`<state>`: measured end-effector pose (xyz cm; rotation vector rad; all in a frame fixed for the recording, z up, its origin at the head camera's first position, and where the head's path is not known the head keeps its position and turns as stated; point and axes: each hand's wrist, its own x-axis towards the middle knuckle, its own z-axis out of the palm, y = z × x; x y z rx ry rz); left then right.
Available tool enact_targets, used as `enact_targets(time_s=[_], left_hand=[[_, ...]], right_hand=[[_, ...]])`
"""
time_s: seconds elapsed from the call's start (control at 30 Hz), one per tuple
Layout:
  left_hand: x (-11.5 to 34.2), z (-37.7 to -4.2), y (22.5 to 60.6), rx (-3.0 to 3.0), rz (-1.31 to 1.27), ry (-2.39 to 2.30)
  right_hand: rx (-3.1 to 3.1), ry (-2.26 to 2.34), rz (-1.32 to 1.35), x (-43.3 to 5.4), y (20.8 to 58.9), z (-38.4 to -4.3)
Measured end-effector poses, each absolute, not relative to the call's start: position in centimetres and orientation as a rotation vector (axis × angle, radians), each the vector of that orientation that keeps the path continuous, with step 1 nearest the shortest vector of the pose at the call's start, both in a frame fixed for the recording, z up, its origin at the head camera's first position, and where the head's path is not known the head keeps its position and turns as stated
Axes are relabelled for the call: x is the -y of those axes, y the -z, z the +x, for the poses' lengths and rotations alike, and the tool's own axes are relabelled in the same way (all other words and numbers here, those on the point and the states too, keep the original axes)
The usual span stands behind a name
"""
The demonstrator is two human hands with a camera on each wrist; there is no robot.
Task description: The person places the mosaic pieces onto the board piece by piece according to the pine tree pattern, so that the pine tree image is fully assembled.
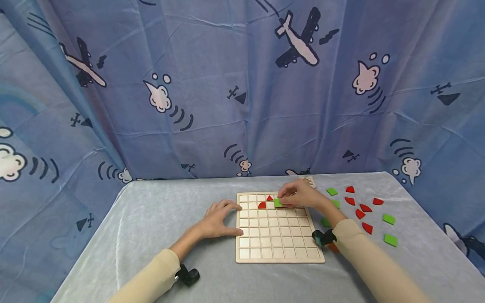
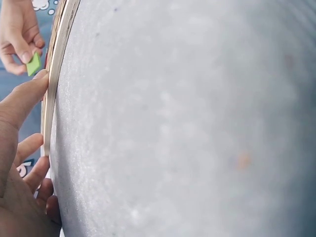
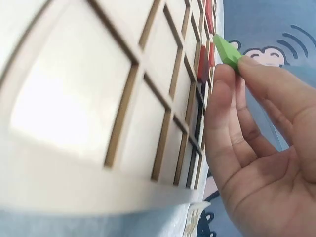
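Board (image 1: 280,261), red pieces (image 1: 262,205) in cells (image 1: 275,231)

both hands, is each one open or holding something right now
Left hand: open, touching the left edge of the pale wooden grid board.
Right hand: closed, pinching a flat green four-sided tile.

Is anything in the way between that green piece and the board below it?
Possibly a red piece: the right wrist view shows one lying on the board close to the green piece, which the right hand pinches. Whether it sits directly underneath, I cannot tell. I see no other loose piece between them.
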<state>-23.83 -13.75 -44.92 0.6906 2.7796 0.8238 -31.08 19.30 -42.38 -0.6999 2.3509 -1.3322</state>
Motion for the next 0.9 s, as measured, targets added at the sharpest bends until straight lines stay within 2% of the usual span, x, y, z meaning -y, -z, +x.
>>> enact_targets(time_s=[0.9], left_hand=[[13.8,-24.0,45.2,-2.774,0.673,-0.834]], right_hand=[[-2.375,1.246,-0.707,-16.6,42.6,-31.5]])
